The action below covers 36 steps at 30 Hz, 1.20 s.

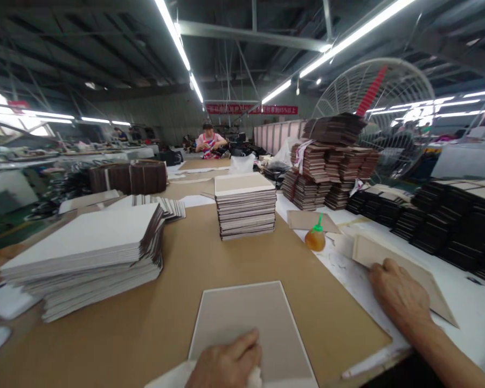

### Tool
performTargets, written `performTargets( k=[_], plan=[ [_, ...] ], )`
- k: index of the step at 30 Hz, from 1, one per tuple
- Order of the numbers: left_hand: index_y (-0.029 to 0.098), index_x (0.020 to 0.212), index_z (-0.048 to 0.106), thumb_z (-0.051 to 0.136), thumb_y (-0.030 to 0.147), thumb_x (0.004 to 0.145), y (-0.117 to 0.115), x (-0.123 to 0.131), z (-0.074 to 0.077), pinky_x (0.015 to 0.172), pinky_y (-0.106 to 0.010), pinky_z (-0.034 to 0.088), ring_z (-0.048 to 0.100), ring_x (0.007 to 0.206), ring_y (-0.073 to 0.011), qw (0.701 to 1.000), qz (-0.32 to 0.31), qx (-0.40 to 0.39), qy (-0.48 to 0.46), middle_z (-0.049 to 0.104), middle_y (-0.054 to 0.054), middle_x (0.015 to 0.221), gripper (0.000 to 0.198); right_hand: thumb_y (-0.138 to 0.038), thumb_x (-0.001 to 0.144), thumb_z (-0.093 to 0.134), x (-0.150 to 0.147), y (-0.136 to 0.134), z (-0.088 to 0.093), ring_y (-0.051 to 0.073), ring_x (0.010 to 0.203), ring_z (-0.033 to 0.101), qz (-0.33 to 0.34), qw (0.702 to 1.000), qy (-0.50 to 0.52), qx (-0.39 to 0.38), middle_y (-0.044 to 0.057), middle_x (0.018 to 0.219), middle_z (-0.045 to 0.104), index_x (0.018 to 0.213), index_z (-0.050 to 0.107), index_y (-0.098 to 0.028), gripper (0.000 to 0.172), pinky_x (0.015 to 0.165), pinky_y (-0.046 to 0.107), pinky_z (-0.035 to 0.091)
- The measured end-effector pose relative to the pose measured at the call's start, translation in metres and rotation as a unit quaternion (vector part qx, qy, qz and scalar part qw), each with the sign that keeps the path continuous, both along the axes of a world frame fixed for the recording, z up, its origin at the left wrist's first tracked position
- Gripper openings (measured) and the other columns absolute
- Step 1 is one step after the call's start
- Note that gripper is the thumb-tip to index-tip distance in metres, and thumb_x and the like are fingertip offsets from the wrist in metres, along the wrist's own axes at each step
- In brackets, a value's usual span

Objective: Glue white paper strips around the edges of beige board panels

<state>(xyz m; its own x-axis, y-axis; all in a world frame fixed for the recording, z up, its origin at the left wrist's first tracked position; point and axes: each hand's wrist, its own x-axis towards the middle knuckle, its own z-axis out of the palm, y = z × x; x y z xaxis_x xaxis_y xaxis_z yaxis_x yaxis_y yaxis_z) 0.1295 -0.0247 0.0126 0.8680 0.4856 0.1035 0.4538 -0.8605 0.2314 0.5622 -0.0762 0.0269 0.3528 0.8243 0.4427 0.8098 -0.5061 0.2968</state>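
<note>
My left hand (226,364) is closed on a white cloth (173,377) and rests on the near edge of a flat grey-beige board (250,318) with a white rim, lying on the brown cardboard table cover (194,258). My right hand (396,293) lies fingers-down on a beige card sheet (412,269) on the white part of the table to the right. A small amber glue bottle (315,237) with a green nozzle stands just beyond that sheet.
A fanned pile of white-faced boards (89,248) lies at left, a neat stack of finished boards (246,207) stands ahead. Dark brown stacks (331,161) and black stacks (461,215) fill the right. A large fan (383,102) stands behind. A person sits far back.
</note>
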Motion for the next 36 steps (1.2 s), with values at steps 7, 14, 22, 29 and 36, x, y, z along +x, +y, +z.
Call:
performTargets(
  k=[7, 14, 22, 29, 36],
  plan=[
    [0.021, 0.121, 0.053, 0.046, 0.001, 0.057, -0.004, 0.001, 0.009, 0.093, -0.031, 0.050, 0.057, 0.116, -0.0186, 0.999, 0.006, -0.046, 0.017, 0.048, -0.005, 0.142, 0.067, -0.019, 0.093, 0.033, -0.007, -0.001, 0.007, 0.025, 0.075, 0.056, -0.021, 0.999, -0.001, -0.028, 0.011, 0.081, 0.051, 0.076, 0.058, -0.018, 0.031, 0.052, 0.032, 0.026],
    [0.022, 0.122, 0.051, 0.046, 0.002, 0.057, -0.002, 0.000, 0.002, 0.091, -0.032, 0.052, 0.058, 0.115, -0.0190, 0.999, 0.004, -0.031, 0.010, 0.047, -0.004, 0.143, 0.068, -0.021, 0.093, 0.032, -0.010, 0.000, 0.009, 0.023, 0.069, 0.058, -0.039, 0.998, 0.028, -0.046, 0.010, 0.082, 0.052, 0.078, 0.060, -0.020, 0.032, 0.049, 0.031, 0.024],
    [0.018, 0.120, 0.053, 0.043, 0.001, 0.054, -0.003, 0.002, 0.012, 0.092, -0.035, 0.052, 0.058, 0.116, -0.0209, 0.999, -0.003, -0.030, 0.034, 0.048, -0.007, 0.142, 0.069, -0.019, 0.091, 0.035, -0.011, -0.001, -0.004, 0.026, 0.069, 0.060, -0.040, 0.996, 0.049, -0.059, 0.013, 0.085, 0.054, 0.081, 0.063, -0.018, 0.030, 0.050, 0.033, 0.032],
    [0.020, 0.121, 0.053, 0.043, 0.000, 0.057, -0.004, 0.003, 0.013, 0.091, -0.034, 0.052, 0.059, 0.114, -0.0200, 0.999, 0.003, -0.030, 0.025, 0.049, -0.007, 0.141, 0.068, -0.025, 0.094, 0.031, -0.014, -0.005, -0.001, 0.026, 0.069, 0.061, -0.045, 0.996, 0.052, -0.060, 0.010, 0.086, 0.054, 0.082, 0.060, -0.019, 0.032, 0.047, 0.033, 0.027],
    [0.019, 0.129, 0.046, 0.046, 0.003, 0.074, 0.001, -0.010, 0.016, 0.091, -0.031, 0.052, 0.059, 0.113, -0.0190, 0.999, 0.013, 0.013, -0.040, 0.052, -0.008, 0.137, 0.057, -0.024, 0.089, 0.035, -0.026, -0.010, 0.015, 0.027, 0.071, 0.063, -0.064, 0.996, 0.058, -0.035, 0.014, 0.101, 0.058, 0.107, 0.059, -0.020, 0.029, 0.049, 0.036, 0.031]
  ],
)
